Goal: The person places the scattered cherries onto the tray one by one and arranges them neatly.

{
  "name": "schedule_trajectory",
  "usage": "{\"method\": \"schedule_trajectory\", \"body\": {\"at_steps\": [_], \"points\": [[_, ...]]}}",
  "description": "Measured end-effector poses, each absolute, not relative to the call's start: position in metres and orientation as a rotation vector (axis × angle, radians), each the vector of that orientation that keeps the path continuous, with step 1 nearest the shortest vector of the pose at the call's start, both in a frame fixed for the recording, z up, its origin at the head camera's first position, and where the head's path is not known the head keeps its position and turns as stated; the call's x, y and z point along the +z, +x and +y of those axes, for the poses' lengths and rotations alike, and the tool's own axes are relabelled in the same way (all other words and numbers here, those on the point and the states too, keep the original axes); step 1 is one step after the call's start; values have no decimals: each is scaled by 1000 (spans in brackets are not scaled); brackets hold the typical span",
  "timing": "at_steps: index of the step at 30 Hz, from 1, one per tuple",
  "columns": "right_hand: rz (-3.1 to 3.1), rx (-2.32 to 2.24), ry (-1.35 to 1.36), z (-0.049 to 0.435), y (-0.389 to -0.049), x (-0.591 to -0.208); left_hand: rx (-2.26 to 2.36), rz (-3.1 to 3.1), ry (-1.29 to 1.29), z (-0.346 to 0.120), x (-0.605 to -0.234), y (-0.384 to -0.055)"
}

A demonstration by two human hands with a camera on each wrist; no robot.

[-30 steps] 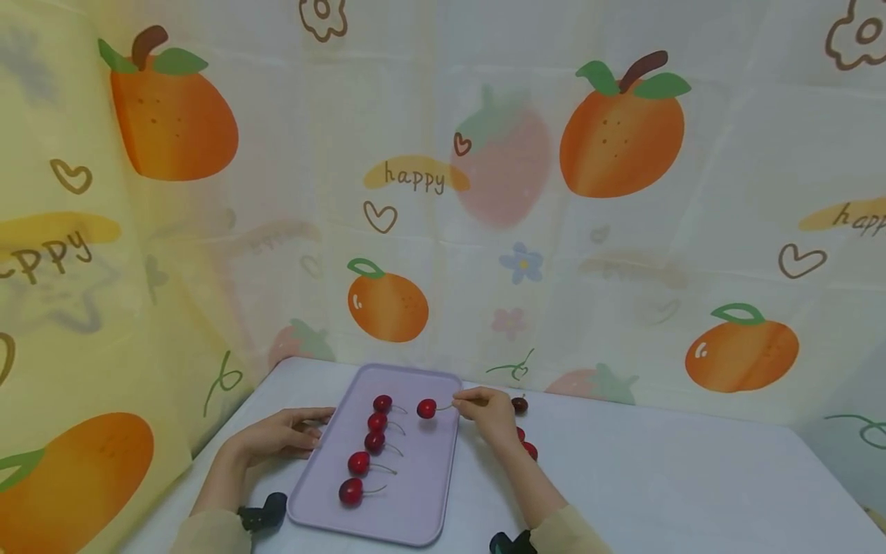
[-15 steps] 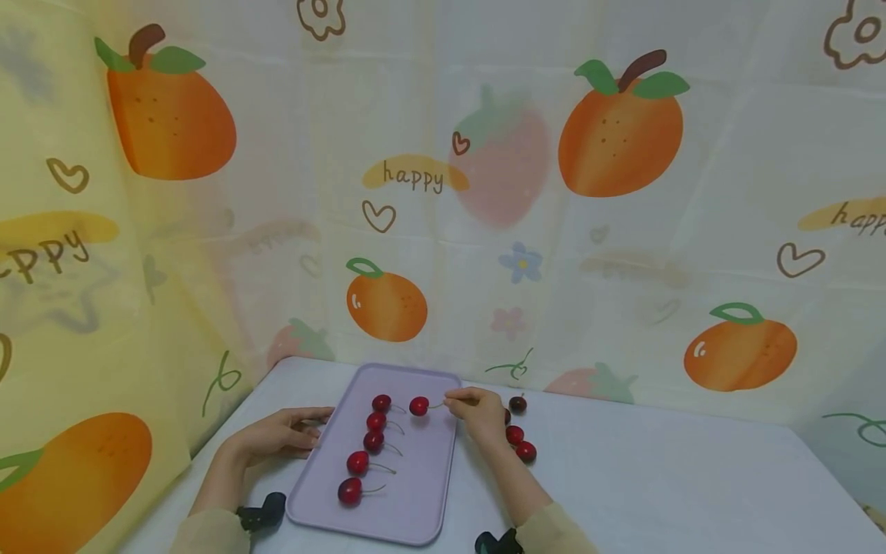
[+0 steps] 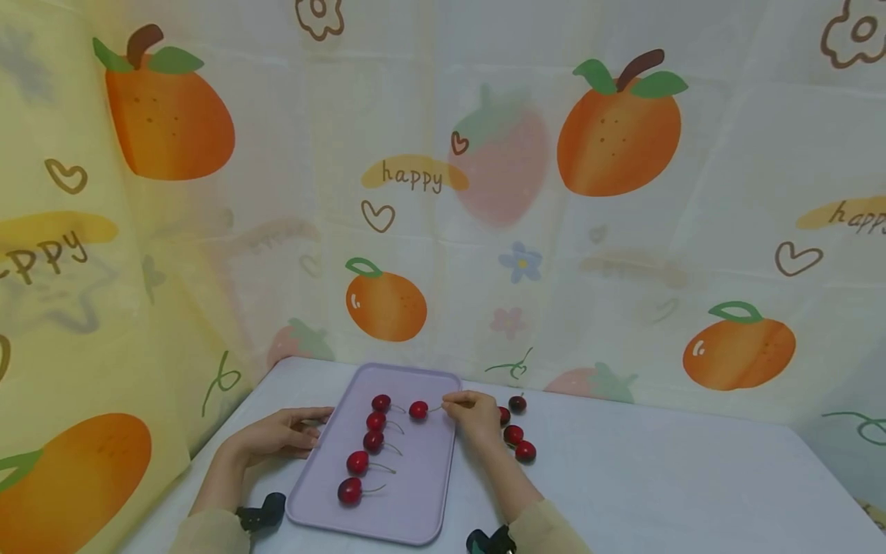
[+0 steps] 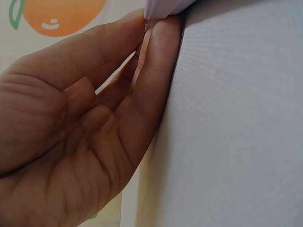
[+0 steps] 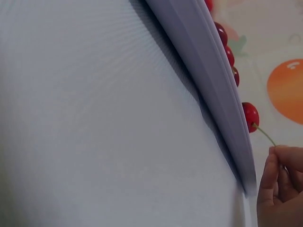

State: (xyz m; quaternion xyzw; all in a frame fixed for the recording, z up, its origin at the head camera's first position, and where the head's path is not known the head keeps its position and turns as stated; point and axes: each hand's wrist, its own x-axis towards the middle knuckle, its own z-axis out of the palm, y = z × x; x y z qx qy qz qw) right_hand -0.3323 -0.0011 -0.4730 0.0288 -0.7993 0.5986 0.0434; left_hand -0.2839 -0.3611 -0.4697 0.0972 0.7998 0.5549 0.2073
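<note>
A cherry (image 3: 418, 410) is at the upper right part of the lilac tray (image 3: 415, 515). My right hand (image 3: 474, 418) pinches the tip of its stem between thumb and fingers, over the tray's right rim. In the right wrist view the same cherry (image 5: 251, 117) shows just past the rim, its stem running to the fingertips. My left hand (image 3: 282, 432) holds the tray's left edge. The left wrist view has the thumb and a finger of that hand (image 4: 94, 109) pinching the tray's rim (image 4: 163, 8). Several cherries (image 3: 358, 462) form a column on the tray, stems pointing right.
More cherries (image 3: 514, 435) lie on the white table (image 3: 657, 477) to the right of my right hand, one partly hidden by it. A fruit-printed curtain (image 3: 623, 254) hangs behind the table and along its left side.
My right hand has moved left with the cherry, which is now slightly lower at the tray. More of the loose cherries beside the right hand show. The left hand stays on the tray.
</note>
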Motion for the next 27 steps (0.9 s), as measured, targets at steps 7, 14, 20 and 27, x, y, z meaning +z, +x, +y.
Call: {"method": "schedule_trajectory", "body": {"at_steps": [7,14,20,27], "points": [[-2471,1786,72,-5,-332,-478,1543,2229,252,-361,-470,-284],[-2477,1761,52,-6,-333,-478,1546,2230,244,-360,-469,-284],[-2487,1706,29,-8,-333,-478,1546,2225,247,-360,-469,-283],[-2492,1698,23,-8,-334,-479,1549,2223,257,-361,-470,-283]]}}
